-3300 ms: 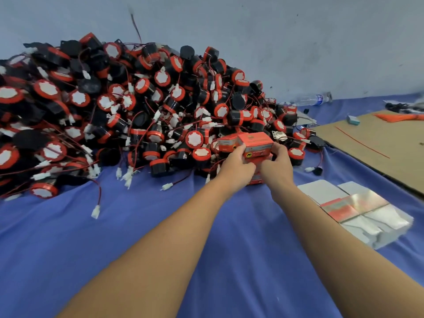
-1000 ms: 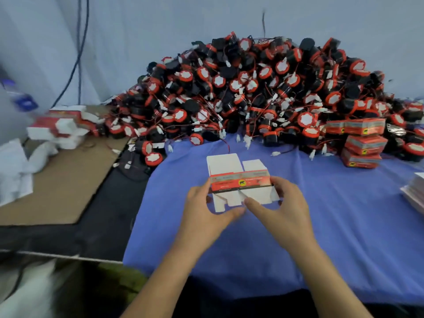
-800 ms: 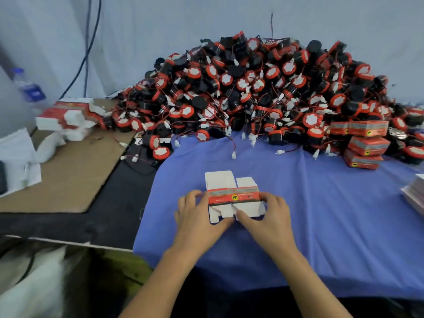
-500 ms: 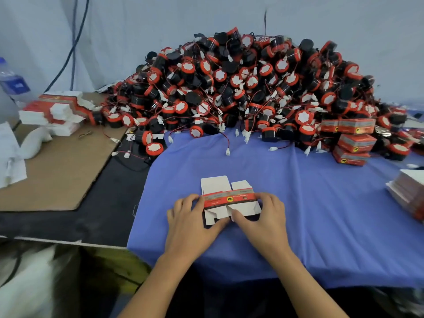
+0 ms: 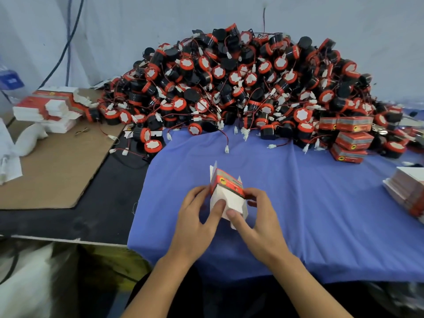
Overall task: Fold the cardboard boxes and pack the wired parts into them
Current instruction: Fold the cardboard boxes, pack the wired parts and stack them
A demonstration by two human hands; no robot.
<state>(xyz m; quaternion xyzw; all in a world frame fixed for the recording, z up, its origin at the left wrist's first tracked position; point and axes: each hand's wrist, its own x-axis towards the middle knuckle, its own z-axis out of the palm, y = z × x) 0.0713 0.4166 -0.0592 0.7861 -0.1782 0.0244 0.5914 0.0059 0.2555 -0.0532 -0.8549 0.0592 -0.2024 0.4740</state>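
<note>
A small red and white cardboard box stands partly opened up over the blue cloth, its white flaps sticking out. My left hand grips its left side with the thumb on a white flap. My right hand holds the right side, thumb pressing the same flap. Behind lies a big heap of black and red wired parts with white connectors.
Three folded red boxes are stacked at the heap's right foot. Flat box blanks lie at the right edge and on the brown cardboard sheet at far left. Loose parts and wires spill onto the cloth's far edge.
The flat box blank has been pushed open into a standing sleeve and turned. Both hands stayed on it, near the front of the cloth.
</note>
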